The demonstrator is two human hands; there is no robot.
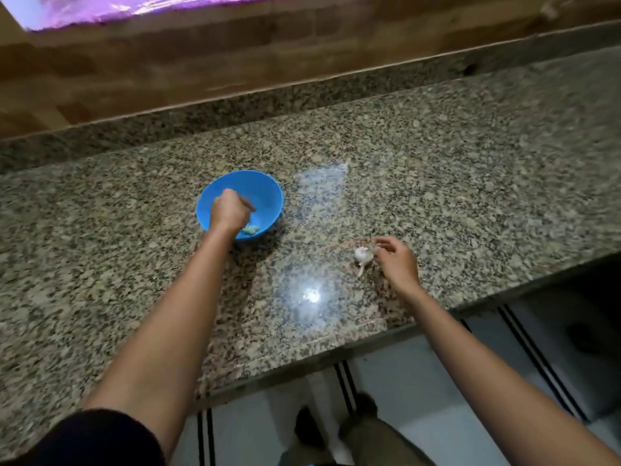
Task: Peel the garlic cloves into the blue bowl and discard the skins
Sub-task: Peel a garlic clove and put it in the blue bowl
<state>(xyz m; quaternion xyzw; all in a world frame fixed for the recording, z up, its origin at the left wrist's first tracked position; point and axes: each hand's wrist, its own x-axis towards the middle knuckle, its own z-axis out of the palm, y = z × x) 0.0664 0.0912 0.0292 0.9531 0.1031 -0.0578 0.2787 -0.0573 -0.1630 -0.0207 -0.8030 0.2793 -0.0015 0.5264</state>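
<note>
**Garlic cloves (250,231) gathered in the blue bowl (268,193)**

We see the peeled cloves lying pale against the near side of the bowl, which stands on the speckled granite counter (470,163). Our left hand (230,211) hangs over the bowl's near-left part, knuckles up and fingers clenched downward. Whether they hold a clove we cannot tell, since the back of the hand hides them.

Well to the right of the bowl, near the counter's front edge, a white garlic bulb (362,254) rests on the stone with its stalk pointing toward us. Our right hand (400,264) sits just beside it, fingers loosely bent, the fingertips (378,245) meeting the bulb's right side. The blur keeps us from saying whether they pinch it or merely touch. A thin wisp of skin (349,244) lies at the bulb's far side.

A bright glare (311,294) marks the counter between our forearms. Behind the counter runs a wooden wall panel (235,55). Below its front edge we see pale floor tiles (420,381) and our shoes (305,428).
</note>
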